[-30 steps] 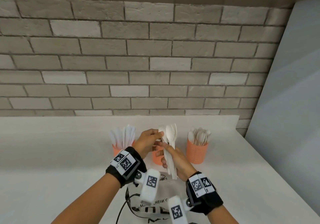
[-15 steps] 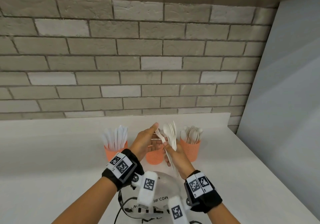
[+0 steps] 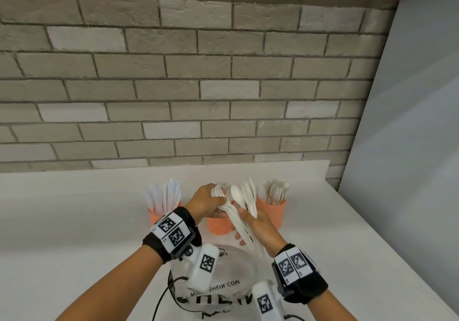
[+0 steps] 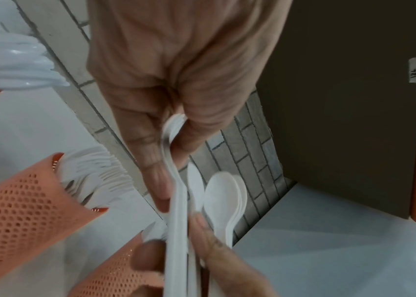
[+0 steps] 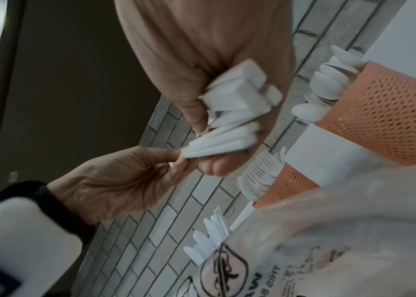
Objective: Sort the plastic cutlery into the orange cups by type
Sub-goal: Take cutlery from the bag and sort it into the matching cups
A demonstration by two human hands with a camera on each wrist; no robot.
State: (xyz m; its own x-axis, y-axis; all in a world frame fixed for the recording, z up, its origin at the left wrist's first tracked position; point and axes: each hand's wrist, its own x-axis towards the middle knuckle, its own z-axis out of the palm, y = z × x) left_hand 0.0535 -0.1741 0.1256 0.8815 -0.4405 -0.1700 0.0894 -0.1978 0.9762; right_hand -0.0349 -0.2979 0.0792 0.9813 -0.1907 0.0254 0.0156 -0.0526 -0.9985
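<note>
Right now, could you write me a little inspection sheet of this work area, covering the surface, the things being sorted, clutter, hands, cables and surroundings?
Surface: white counter, plain.
Job's things: three orange cups in a row; left cup holds knives, middle cup forks, right cup spoons. A mixed cutlery bundle is held above the middle cup.
Clutter: clear printed plastic bag near the front edge.
Grippers: right hand grips the bundle's handles; left hand pinches pieces out of it.
Cables: a thin black cable by the bag.
Surroundings: grey brick wall behind, pale panel at right.
</note>
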